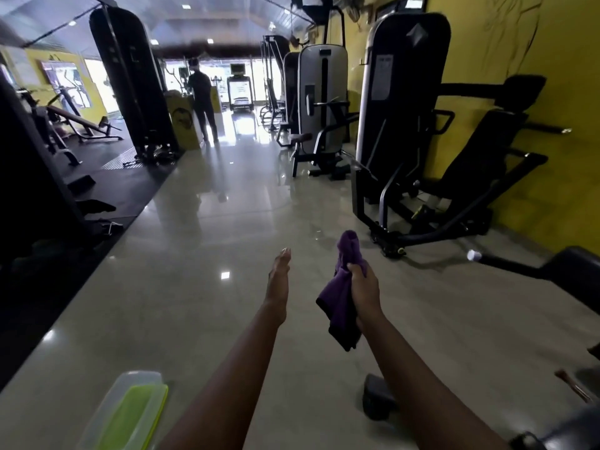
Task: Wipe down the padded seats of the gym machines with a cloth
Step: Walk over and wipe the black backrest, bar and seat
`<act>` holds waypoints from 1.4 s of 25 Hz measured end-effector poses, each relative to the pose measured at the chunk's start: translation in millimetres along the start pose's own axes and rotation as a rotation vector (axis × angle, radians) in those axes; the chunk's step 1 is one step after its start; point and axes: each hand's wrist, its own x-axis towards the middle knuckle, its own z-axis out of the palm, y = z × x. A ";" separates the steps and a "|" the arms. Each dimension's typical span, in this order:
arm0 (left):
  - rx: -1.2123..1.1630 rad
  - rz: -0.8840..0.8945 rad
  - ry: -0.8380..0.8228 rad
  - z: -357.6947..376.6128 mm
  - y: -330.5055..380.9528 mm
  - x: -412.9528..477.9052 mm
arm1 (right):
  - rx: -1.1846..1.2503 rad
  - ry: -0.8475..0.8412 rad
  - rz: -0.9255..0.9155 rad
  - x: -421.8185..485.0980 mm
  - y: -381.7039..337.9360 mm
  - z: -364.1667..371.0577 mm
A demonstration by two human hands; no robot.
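Clear-and-lime-green plastic box (126, 414): cut off by bottom edge.
Black machine pad (578, 271): cut off at right edge.
Purple cloth (339, 306): middle hidden inside right hand (365, 287).
Dark block on floor (376, 397): partly behind right forearm.
Distant standing person (203, 99): backlit, detail unreadable.
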 end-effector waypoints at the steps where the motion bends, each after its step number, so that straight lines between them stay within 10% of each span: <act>1: -0.005 0.005 -0.009 1.3 2.3 39.5 | 0.001 0.014 -0.009 36.9 0.5 14.7; 35: 0.051 -0.061 -0.500 231.5 46.8 1280.4 | 0.091 0.530 -0.058 1194.6 -85.0 309.7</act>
